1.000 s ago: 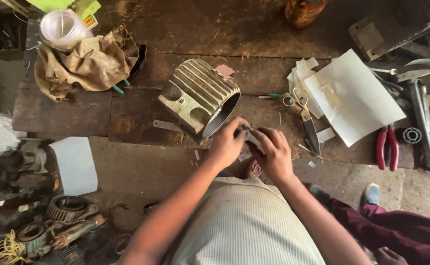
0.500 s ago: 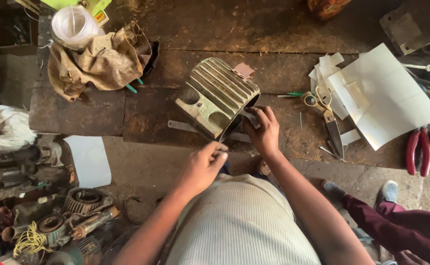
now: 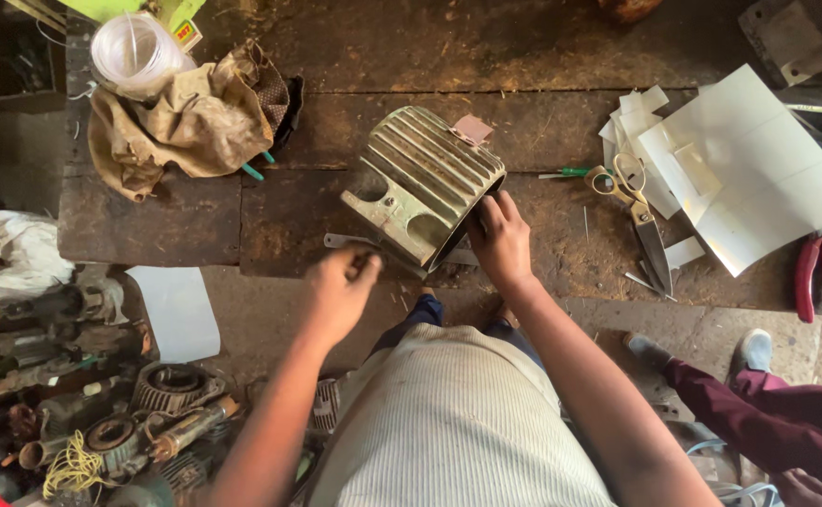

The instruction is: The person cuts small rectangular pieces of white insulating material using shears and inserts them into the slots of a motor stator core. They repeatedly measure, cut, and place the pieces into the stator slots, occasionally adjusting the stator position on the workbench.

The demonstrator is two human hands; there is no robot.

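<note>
A ribbed metal motor housing [image 3: 425,183] lies tilted on the dark wooden workbench [image 3: 354,56], its open end facing me. My right hand [image 3: 500,239] rests on the rim of that open end, fingers reaching inside. Just below the housing's foot, my left hand [image 3: 340,291] hovers over the bench edge with its fingers pinched together; whether it holds something small is unclear. A flat metal strip [image 3: 340,241] lies on the bench between my left hand and the housing.
Scissors [image 3: 638,202], white paper sheets [image 3: 758,174] and red pliers [image 3: 819,272] lie at the right. A rag [image 3: 185,117] and plastic container [image 3: 134,52] sit at the back left. Motor parts [image 3: 101,422] pile on the floor left. Another person's legs [image 3: 768,394] are at the right.
My hands were together at the bench edge; the right has gone up to the housing's open end, and the left has separated and moved left toward the housing's foot.
</note>
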